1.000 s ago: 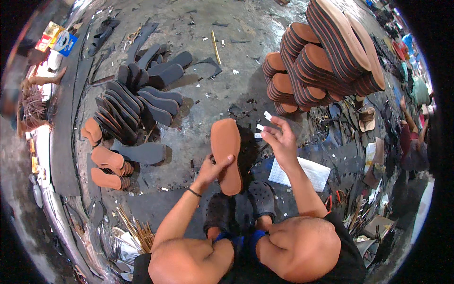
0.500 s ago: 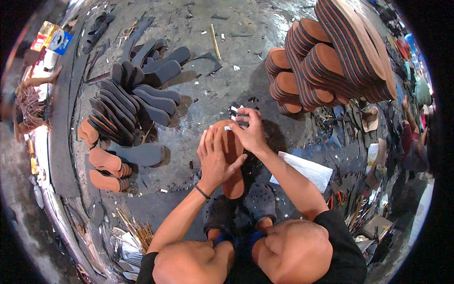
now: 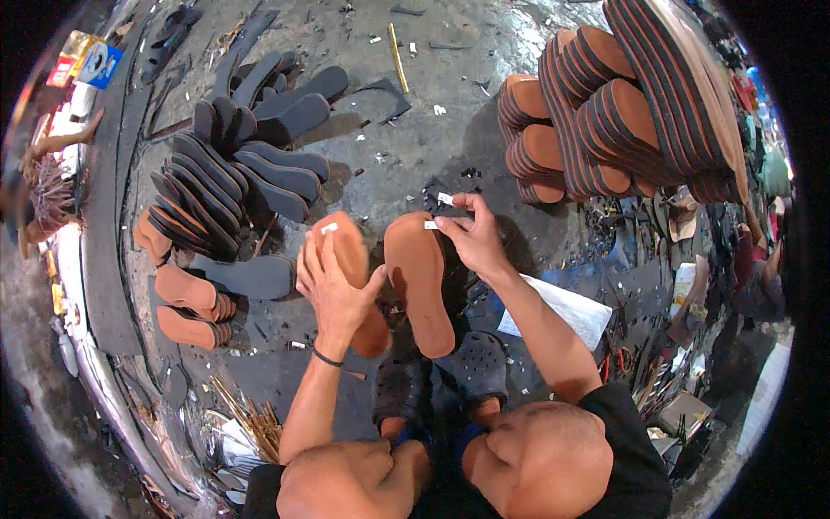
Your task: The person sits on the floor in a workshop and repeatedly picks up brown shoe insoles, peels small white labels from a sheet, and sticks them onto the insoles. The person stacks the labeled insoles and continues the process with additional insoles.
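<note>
Two brown shoe soles lie in front of my feet, in the middle of the view. My left hand (image 3: 335,290) grips the left sole (image 3: 349,249) across its middle, thumb along one edge and fingers over the other. A small white label sits near that sole's top. The right sole (image 3: 421,290) lies beside it, apart from my left hand. My right hand (image 3: 477,240) pinches at a small white label (image 3: 430,225) at the upper right edge of this sole. Another white label piece (image 3: 445,199) shows at its raised index finger.
Dark and brown soles (image 3: 207,186) lie fanned out on the left. Tall stacks of brown-topped soles (image 3: 592,130) stand at the far right. A white sheet (image 3: 558,311) lies beyond my right forearm. Scraps litter the floor, and another person (image 3: 756,268) is at the right edge.
My left hand has moved left with one sole, uncovering a second sole beneath or behind it. My right hand has shifted slightly right, and a label now shows on the left sole.
</note>
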